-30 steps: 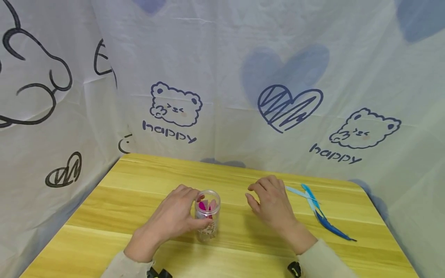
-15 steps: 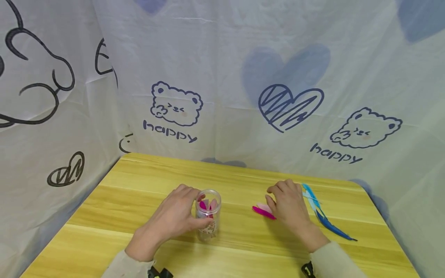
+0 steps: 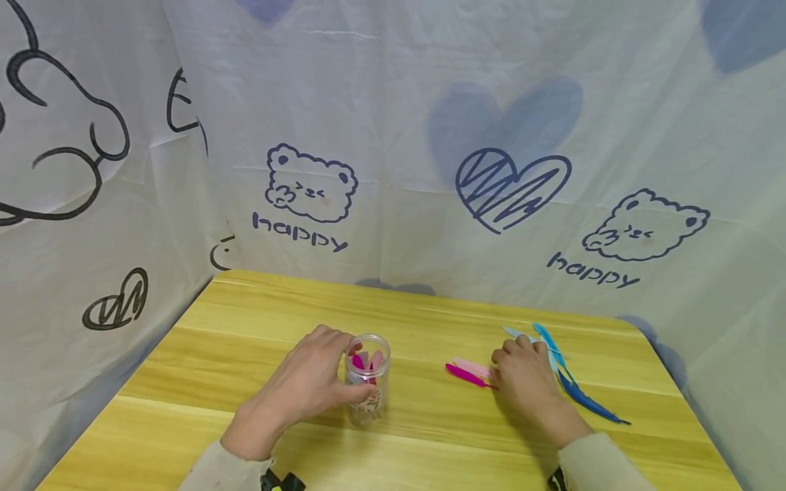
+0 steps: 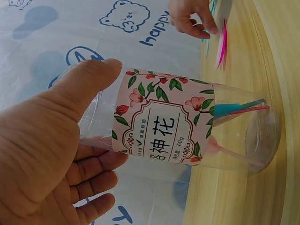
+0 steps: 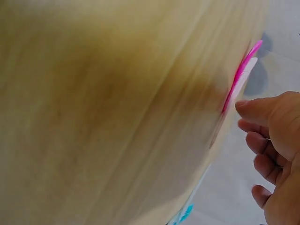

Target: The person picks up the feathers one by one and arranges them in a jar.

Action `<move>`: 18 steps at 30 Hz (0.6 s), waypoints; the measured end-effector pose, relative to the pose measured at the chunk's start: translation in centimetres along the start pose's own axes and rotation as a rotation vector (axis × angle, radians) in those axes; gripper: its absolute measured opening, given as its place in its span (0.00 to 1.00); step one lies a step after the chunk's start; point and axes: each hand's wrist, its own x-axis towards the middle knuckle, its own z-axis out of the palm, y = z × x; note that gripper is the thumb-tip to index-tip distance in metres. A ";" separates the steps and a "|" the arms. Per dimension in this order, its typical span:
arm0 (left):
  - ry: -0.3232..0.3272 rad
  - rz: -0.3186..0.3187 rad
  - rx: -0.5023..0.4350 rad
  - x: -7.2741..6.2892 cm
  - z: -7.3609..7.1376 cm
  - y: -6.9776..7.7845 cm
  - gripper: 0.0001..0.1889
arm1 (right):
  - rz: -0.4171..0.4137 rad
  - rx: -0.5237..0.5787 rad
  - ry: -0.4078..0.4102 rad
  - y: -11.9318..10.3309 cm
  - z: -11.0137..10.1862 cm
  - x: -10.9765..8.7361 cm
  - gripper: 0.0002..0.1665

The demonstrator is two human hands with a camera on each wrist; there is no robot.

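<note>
Since half a second ago my right grip (image 3: 529, 385) has shifted rightward, its fingers loosely bent and holding nothing that I can see, baring more of the magenta feather (image 3: 467, 375) and pale pink feather (image 3: 469, 367) just left of it; I cannot tell whether it touches their right ends. My left grip (image 3: 307, 382) is wrapped round the upper part of the upright clear jar (image 3: 370, 402), farther left on the worktop (image 3: 424, 443). My right hand partly hides the pale blue feather (image 3: 512, 332), and the label (image 4: 164, 117) covers part of the jar's contents.
</note>
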 end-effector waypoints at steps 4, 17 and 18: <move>0.000 0.001 -0.002 0.0 0.0 0.0 0.37 | -0.006 -0.017 -0.075 0.2 0.4 -0.1 0.12; -0.010 -0.014 -0.019 0.0 0.0 0.0 0.36 | 0.020 0.034 -0.146 0.1 0.7 0.0 0.12; -0.011 -0.017 -0.018 0.0 0.0 0.0 0.36 | 0.020 0.034 -0.156 0.2 0.7 0.0 0.12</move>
